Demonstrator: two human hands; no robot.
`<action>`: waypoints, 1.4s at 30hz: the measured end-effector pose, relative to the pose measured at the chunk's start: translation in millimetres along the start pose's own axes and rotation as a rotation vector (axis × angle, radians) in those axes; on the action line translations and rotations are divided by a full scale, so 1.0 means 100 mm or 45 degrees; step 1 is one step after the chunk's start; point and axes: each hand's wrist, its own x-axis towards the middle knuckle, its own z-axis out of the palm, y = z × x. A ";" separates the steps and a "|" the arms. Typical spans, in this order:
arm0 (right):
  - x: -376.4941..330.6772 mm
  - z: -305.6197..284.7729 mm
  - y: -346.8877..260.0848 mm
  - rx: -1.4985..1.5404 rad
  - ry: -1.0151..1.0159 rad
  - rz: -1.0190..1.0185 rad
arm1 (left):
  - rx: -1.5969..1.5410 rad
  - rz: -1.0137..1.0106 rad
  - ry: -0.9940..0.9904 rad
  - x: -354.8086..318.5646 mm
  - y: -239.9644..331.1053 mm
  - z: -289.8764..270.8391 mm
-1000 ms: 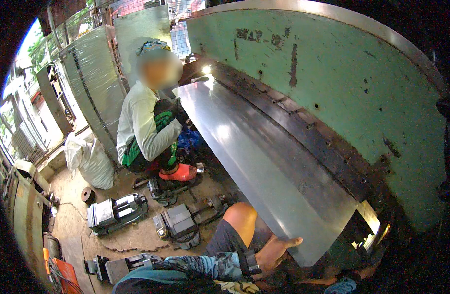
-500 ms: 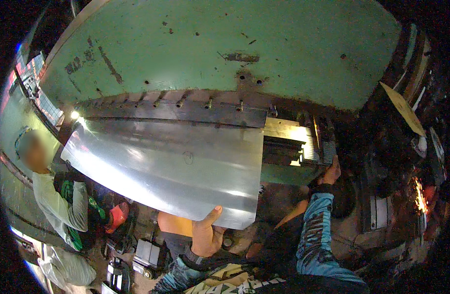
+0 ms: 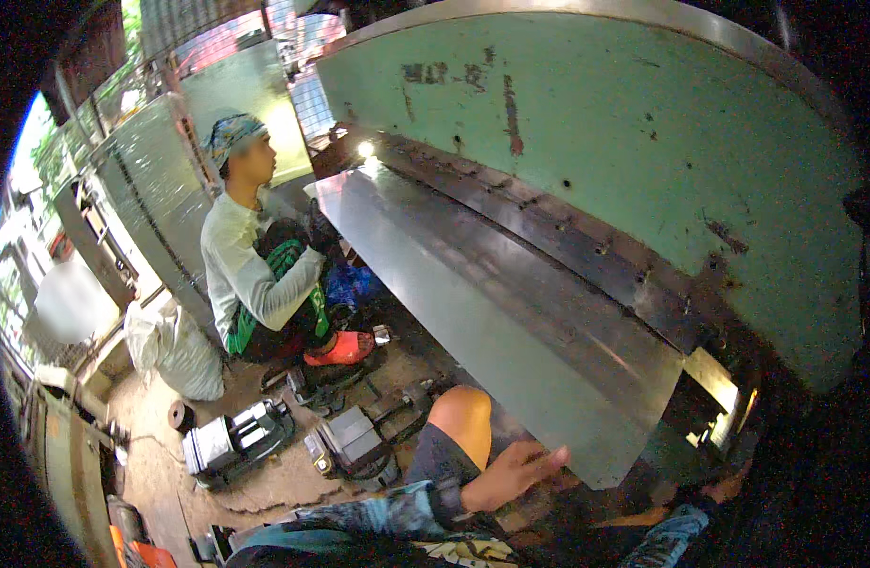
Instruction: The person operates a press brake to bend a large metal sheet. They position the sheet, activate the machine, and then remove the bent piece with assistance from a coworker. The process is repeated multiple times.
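A large shiny metal sheet (image 3: 511,312) reaches from the far left to near my knees, its long right edge lying in the slot under a green press machine (image 3: 586,123). My left hand (image 3: 511,478) is at the sheet's near left edge, fingers stretched out and not wrapped around it. Whether the fingertips touch the metal, I cannot tell. My right hand (image 3: 727,487) is low beside the machine's near end, close to a brightly lit metal block (image 3: 711,379). Shadow hides most of its fingers.
A person (image 3: 265,256) crouches by the sheet's far end. On the floor lie several dark vise-like tools (image 3: 355,435), a grey machine part (image 3: 231,440) and a small brown roll (image 3: 180,416). A white sack (image 3: 184,355) stands behind them. A bright lamp (image 3: 366,150) shines at the far end.
My view has swung left, bringing the crouching person and floor tools further into sight. My left hand has loosened from gripping the sheet's edge to outstretched fingers. The right hand remains by the machine's near end.
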 end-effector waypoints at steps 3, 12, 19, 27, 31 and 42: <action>0.12 0.01 0.15 -0.156 -0.067 -0.081 | 0.460 0.599 0.142 -0.32 0.06 -0.22; -0.33 0.25 -0.40 0.271 0.052 0.096 | 2.055 0.953 -0.034 0.42 0.35 -0.91; -0.69 0.34 -0.77 0.383 0.315 0.218 | 1.739 1.110 -0.004 0.62 0.43 -0.88; -0.83 0.30 -1.16 0.854 0.351 0.355 | 1.761 1.245 0.098 0.69 0.78 -0.86; -0.80 0.32 -1.15 0.855 0.365 0.286 | 1.602 1.296 0.031 0.94 1.54 -0.93; -0.77 0.31 -1.06 0.656 0.269 0.382 | 1.339 1.093 -0.121 1.33 2.23 -0.83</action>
